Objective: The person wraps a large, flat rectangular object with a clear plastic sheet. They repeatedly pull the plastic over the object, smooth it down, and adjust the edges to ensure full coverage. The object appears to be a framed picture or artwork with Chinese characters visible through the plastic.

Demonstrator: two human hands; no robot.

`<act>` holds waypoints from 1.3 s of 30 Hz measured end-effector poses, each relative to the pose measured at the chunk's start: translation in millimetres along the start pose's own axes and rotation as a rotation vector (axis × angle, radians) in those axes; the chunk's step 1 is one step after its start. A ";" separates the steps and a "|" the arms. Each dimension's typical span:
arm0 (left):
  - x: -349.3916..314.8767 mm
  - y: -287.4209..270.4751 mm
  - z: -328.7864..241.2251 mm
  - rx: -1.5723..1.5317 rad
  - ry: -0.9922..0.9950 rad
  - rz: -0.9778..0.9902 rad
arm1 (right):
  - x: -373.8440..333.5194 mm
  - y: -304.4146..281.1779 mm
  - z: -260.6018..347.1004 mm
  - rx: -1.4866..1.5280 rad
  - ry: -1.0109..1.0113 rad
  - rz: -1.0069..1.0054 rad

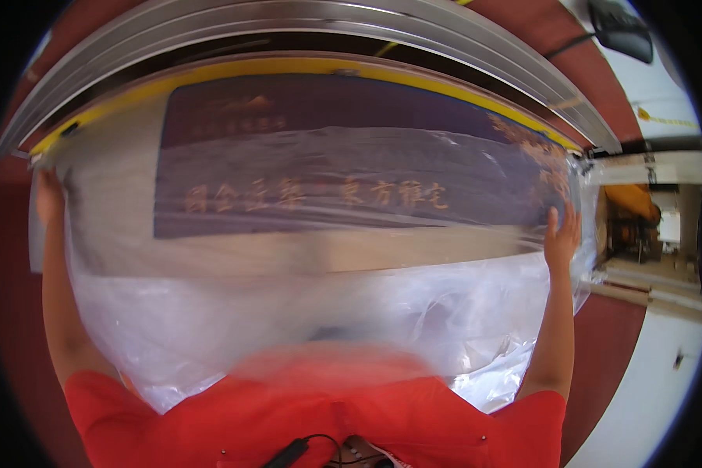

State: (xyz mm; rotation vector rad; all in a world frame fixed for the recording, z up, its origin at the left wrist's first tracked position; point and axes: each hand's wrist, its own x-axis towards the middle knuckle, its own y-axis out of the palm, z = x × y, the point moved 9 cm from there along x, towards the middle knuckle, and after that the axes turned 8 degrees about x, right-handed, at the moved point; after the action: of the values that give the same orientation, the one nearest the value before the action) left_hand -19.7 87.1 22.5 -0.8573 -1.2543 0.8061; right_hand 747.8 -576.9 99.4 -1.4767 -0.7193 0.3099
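Note:
A long board [351, 168] with a dark blue-purple printed panel and gold lettering lies before me, with pale margins at its left and near sides. Clear plastic film [413, 296] covers much of it, its wrinkled far edge crossing the dark panel, and spreads toward my body. My left hand [51, 199] is at the board's left end, beside the film; its fingers are blurred and partly hidden. At the right end, my right hand [561, 238] rests on the film with thumb and fingers stretched apart. Both arms are reaching wide.
A yellow strip [288, 68] runs along the board's far edge. Behind it is a silver metal rail [320, 17]. Red-brown flooring [612, 343] shows at the sides. A black object with a cable [622, 33] sits at the far right, above some equipment [632, 222].

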 end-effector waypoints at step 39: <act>-23.2 -38.7 -48.1 -0.054 -0.160 0.268 | -114.2 -135.3 275.9 1.868 -0.190 0.898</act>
State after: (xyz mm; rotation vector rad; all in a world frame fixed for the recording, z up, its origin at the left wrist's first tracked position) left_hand 26.5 43.9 41.2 -1.0356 -1.3219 1.0756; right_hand 461.7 -441.5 184.5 0.1729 0.2947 1.3402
